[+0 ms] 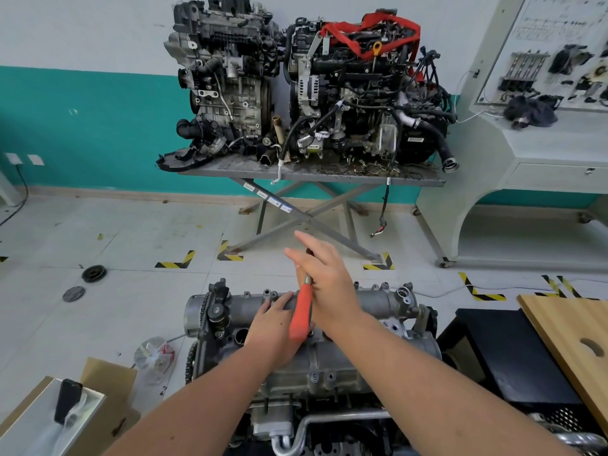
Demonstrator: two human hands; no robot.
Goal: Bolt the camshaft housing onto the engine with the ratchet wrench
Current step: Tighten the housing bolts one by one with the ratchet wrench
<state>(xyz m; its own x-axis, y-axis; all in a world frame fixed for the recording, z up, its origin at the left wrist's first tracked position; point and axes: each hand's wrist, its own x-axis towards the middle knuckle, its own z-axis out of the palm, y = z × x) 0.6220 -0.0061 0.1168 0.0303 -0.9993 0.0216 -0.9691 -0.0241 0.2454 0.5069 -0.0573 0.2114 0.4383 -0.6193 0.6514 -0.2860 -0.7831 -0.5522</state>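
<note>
- One engine (329, 373) is seen nearest, topped by one camshaft housing (371, 299).
- One left hand (274, 327) is laid flat on the housing, fingers relaxed.
- One ratchet wrench (302, 315) is held by one right hand (324, 279); its index and middle fingers are straightened, the others hidden.
- Two engines (309, 90) are counted beyond the fingertips on one lift table (316, 174).

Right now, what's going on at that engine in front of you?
A person is working on the camshaft housing on top of the engine. The right hand is on the ratchet wrench, with its orange handle pointing back toward the camera and two fingers stretched out forward. How firmly it grips is hidden from this view. The left hand rests flat on the housing beside the wrench. The wrench head and any bolt under it are hidden behind the right hand.
</note>
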